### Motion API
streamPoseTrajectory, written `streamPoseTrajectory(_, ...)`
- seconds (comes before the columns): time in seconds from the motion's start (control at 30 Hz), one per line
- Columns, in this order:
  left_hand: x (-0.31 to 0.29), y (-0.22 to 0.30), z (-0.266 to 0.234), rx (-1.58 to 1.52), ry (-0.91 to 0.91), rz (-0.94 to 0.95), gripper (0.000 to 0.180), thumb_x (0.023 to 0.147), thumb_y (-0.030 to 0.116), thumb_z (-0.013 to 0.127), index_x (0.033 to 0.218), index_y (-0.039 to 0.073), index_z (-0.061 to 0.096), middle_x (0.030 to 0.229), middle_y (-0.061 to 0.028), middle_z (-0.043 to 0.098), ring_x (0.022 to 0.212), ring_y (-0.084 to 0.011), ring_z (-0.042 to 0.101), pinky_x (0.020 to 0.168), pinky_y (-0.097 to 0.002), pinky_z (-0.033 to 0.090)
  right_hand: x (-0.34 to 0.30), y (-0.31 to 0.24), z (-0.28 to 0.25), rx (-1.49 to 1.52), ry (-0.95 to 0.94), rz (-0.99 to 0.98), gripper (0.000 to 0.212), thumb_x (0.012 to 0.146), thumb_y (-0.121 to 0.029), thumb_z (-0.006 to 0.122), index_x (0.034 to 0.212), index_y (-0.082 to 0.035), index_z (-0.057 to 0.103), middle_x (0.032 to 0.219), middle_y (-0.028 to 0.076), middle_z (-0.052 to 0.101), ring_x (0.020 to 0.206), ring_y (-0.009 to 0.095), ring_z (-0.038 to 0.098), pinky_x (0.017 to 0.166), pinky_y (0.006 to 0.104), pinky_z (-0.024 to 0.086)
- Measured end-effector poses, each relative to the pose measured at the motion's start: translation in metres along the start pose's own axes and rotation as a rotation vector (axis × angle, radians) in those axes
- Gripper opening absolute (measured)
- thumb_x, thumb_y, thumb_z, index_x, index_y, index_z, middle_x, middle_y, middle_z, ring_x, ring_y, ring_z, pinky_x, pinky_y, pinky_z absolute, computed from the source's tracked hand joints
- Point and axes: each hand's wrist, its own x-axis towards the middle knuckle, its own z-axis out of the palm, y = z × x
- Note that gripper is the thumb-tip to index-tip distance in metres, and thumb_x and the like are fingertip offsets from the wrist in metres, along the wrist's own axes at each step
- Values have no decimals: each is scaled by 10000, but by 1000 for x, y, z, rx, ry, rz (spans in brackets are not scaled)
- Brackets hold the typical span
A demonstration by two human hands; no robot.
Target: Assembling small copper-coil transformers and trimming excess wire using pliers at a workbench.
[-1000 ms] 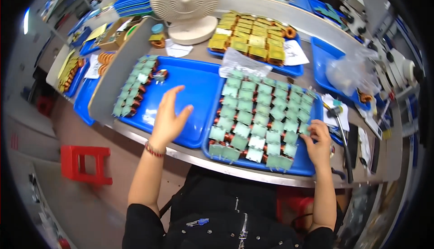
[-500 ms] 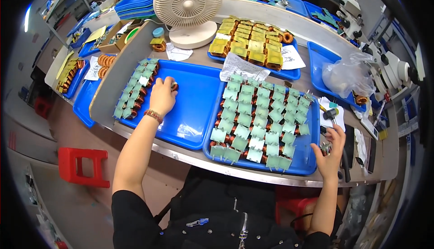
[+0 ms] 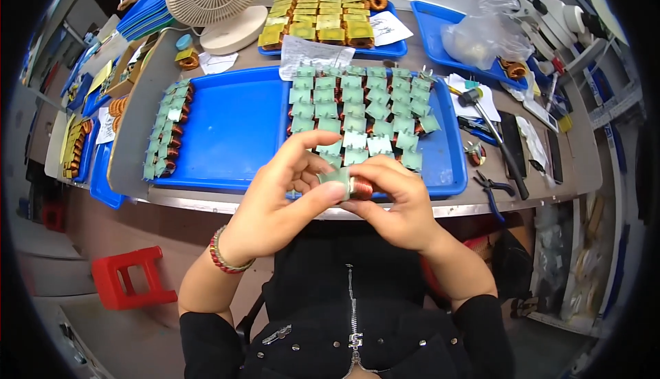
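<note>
In front of the bench edge, my left hand [image 3: 271,207] and my right hand [image 3: 402,207] pinch one copper-wound coil with a green plate [image 3: 361,187] between them. The left thumb lies over the green plate, and the right fingers press on the winding side. Just beyond, a blue tray [image 3: 445,162] bears rows of similar green-plated coils [image 3: 354,111]. To its left, another blue tray [image 3: 230,128] has a column of these coils [image 3: 167,131] along its left side. The fingertips partly cover the held coil.
Right of the trays lie a hammer [image 3: 496,130], pliers [image 3: 493,197] and a loose coil [image 3: 474,153]. Behind stand a white fan [image 3: 215,1], a tray of yellow-topped coils [image 3: 330,28] and a plastic bag [image 3: 485,35]. A red stool [image 3: 130,279] is on the floor at left.
My left hand has come from the left tray toward me. My right hand has left the hammer side and joined it on the coil. The view has shifted.
</note>
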Motion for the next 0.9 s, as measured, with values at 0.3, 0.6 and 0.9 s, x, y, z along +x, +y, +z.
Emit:
streamPoseTrajectory(0.3,-16,-46,33,-465,146,193,405,848,21,593,1214,-22,426,1092,-81,523,1017,-136,515,883,-271,428,-23,-12,13,627,129,293,632,728,70,694,1279,21,389,1108,136,565,929,188,612,753,278,529)
streamPoseTrajectory(0.6,-12,-48,40,-469,122,185,300,854,35,597,1124,-19,478,1011,-61,548,928,-104,529,813,-247,438,-26,3,-2,67,187,35,589,596,4,819,1113,27,539,1018,90,554,771,98,600,601,200,492)
streamPoseTrajectory(0.9,-9,-49,43,-491,140,244,319,859,5,573,1146,-21,437,1039,-89,550,964,-141,552,843,-264,451,-23,6,0,116,249,-27,556,592,21,805,1094,-23,570,993,74,550,694,81,566,503,178,443)
